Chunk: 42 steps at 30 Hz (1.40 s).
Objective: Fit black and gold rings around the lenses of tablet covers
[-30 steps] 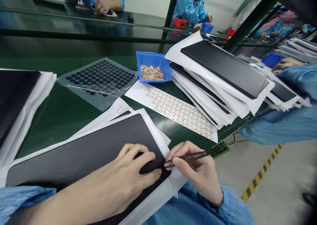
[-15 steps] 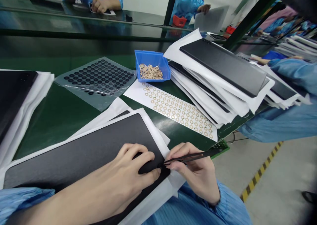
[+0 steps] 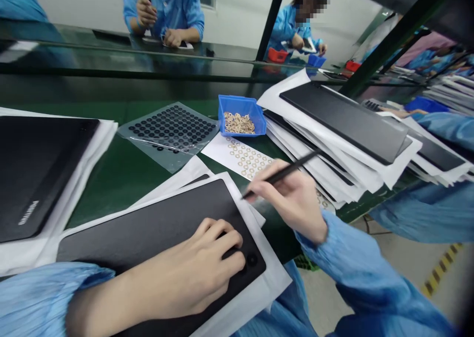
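Observation:
My left hand (image 3: 196,268) rests on a black tablet-like panel (image 3: 163,218), near its right end. Its fingers are curled inward; a dark patch shows between them, and what they hold, if anything, is hidden. Beside the fingertips, a small round black lens-like part (image 3: 252,259) sits near the panel's corner. White protective paper (image 3: 276,273) lies under the panel. My right hand (image 3: 287,196), raised above the panel's far right corner, is closed on black tweezers (image 3: 292,168). The tweezers' tip points left and down; whether it carries anything is too blurred to tell.
Behind lie a clear sheet of black rings (image 3: 174,127), a blue bin (image 3: 242,112) of small tan rings and a white sheet of ring stickers (image 3: 218,149). Paper-interleaved panels are stacked at right (image 3: 344,119) and left (image 3: 44,169). Co-workers in blue sit across and at right.
My right hand has lifted the tweezers from the panel's corner, moving up and away. My left hand stays on the panel, and the round part beside its fingers now shows. The view has shifted.

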Tool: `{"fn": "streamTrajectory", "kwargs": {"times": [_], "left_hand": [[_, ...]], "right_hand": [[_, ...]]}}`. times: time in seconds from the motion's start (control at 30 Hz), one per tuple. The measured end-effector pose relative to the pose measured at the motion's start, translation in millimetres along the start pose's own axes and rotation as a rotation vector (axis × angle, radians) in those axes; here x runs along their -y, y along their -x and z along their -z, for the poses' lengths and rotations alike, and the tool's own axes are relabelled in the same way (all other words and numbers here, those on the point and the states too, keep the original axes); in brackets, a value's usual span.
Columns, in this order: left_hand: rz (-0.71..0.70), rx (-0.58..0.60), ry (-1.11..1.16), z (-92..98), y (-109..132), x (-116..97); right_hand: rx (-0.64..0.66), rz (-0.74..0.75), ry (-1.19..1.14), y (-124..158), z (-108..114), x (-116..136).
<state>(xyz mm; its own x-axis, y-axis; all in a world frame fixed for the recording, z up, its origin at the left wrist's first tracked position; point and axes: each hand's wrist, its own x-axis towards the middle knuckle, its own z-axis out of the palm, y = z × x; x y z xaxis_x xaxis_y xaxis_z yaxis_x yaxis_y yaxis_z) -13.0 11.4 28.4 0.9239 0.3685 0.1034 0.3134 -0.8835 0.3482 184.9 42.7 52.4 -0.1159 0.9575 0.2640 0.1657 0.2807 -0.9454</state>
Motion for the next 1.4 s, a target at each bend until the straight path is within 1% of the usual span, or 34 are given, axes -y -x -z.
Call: {"fn": "streamTrajectory", "kwargs": {"times": [0.13, 0.23, 0.33, 0.4, 0.47, 0.5, 0.57, 0.63, 0.67, 0.7, 0.73, 0.8, 0.83, 0.9, 0.97, 1.03, 1.13, 1.2, 1.23, 1.3, 1.33, 1.4], "left_hand": [[0.003, 0.004, -0.046, 3.4, -0.3, -0.6], [-0.008, -0.014, -0.064, 6.1, -0.4, -0.5], [-0.018, -0.033, -0.079, 5.7, -0.1, -1.1], [-0.037, -0.050, -0.094, 4.2, 0.1, -1.3], [-0.047, -0.099, -0.121, 3.6, 0.8, 1.5], [-0.033, -0.150, -0.133, 4.4, 1.8, 5.2], [0.052, -0.318, -0.164, 8.9, 5.5, 19.0], [0.199, -0.502, -0.210, 16.7, 11.8, 41.0], [0.285, -0.569, -0.235, 21.1, 15.6, 54.1], [0.370, -0.609, -0.259, 25.2, 19.4, 67.4], [0.445, -0.624, -0.276, 28.6, 22.9, 80.2], [0.532, -0.586, -0.281, 31.9, 28.4, 101.3], [0.542, -0.540, -0.277, 31.6, 30.2, 108.6], [0.536, -0.421, -0.276, 28.0, 32.1, 116.7], [0.540, -0.329, -0.292, 23.4, 32.7, 118.3], [0.544, -0.290, -0.313, 21.3, 33.1, 117.0], [0.531, -0.241, -0.314, 24.9, 34.2, 114.5], [0.523, -0.192, -0.294, 29.6, 35.1, 113.4], [0.521, -0.168, -0.283, 31.6, 35.4, 113.1], [0.533, -0.145, -0.268, 33.4, 35.5, 112.5], [0.544, -0.159, -0.269, 33.0, 35.0, 112.1], [0.558, -0.248, -0.298, 30.3, 32.8, 110.5]], "right_hand": [[0.196, 0.096, 0.027, -74.2, -42.8, -7.1], [0.265, 0.153, 0.120, -110.5, -74.7, -20.7], [0.310, 0.134, 0.173, -125.4, -94.0, -36.3], [0.347, 0.120, 0.199, -126.8, -99.7, -45.9], [0.376, 0.149, 0.230, -124.6, -101.5, -53.3], [0.381, 0.180, 0.253, -122.9, -101.5, -55.7], [0.368, 0.241, 0.310, -119.1, -100.9, -58.2], [0.333, 0.255, 0.338, -115.6, -100.2, -58.4], [0.316, 0.237, 0.324, -114.3, -99.9, -57.9], [0.303, 0.214, 0.299, -113.4, -99.6, -57.1], [0.294, 0.197, 0.276, -113.0, -99.1, -55.8], [0.288, 0.210, 0.275, -113.1, -96.9, -51.2], [0.281, 0.239, 0.305, -113.1, -94.7, -47.6], [0.258, 0.301, 0.391, -111.4, -87.7, -38.1], [0.253, 0.335, 0.461, -105.7, -76.7, -26.8], [0.281, 0.318, 0.468, -96.1, -62.5, -16.5], [0.300, 0.201, 0.287, -79.7, -39.8, -7.9], [0.257, 0.140, 0.204, -72.0, -26.9, -8.2], [0.234, 0.135, 0.238, -69.8, -21.8, -10.1], [0.216, 0.139, 0.435, -68.3, -15.2, -17.0], [0.217, 0.132, 0.552, -68.7, -13.7, -21.6], [0.226, 0.089, 0.728, -70.2, -13.5, -31.9]]}}
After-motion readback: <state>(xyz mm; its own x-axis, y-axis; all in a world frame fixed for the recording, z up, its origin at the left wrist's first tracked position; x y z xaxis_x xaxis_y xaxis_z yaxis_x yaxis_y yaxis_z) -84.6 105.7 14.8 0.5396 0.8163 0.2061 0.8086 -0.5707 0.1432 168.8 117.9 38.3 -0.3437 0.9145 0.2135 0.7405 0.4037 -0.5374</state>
